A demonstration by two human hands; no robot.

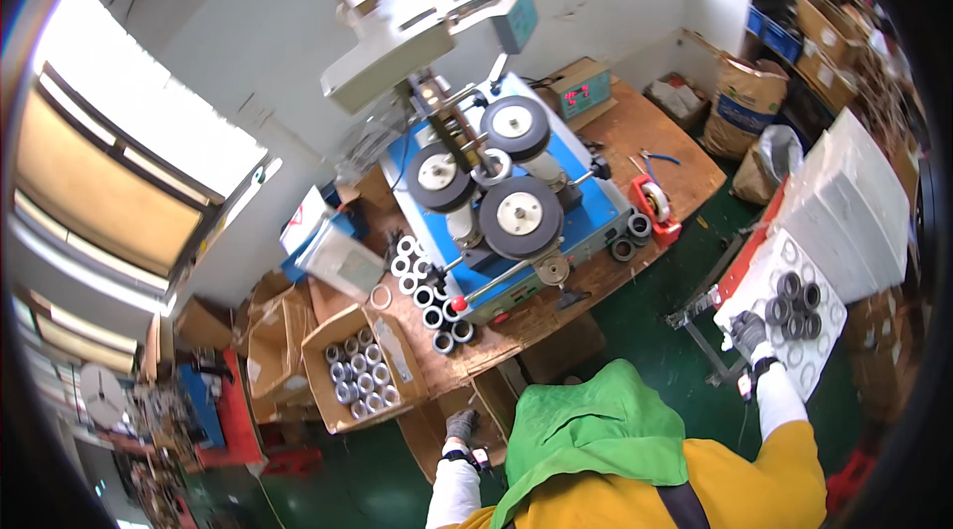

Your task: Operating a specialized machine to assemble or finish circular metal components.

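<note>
Indoors, wooden bench [685, 160], green floor [635, 326]; right hand [749, 332] at white board [762, 276], left hand [462, 425] over carton [422, 430]; can't tell either grip.

The head-worn fisheye looks down from above. It spans left hand [462, 425], right hand [749, 330] and the counter [635, 127] beyond.

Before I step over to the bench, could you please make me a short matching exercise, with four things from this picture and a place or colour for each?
Things:
1. right hand
2. wheels
3. tape dispenser
4. pliers

Places and colours:
A. red and white
B. mounted on the blue machine
C. blue-handled
D. beside the dark rings

Pairs: 1-D, 2-B, 3-A, 4-C
</note>
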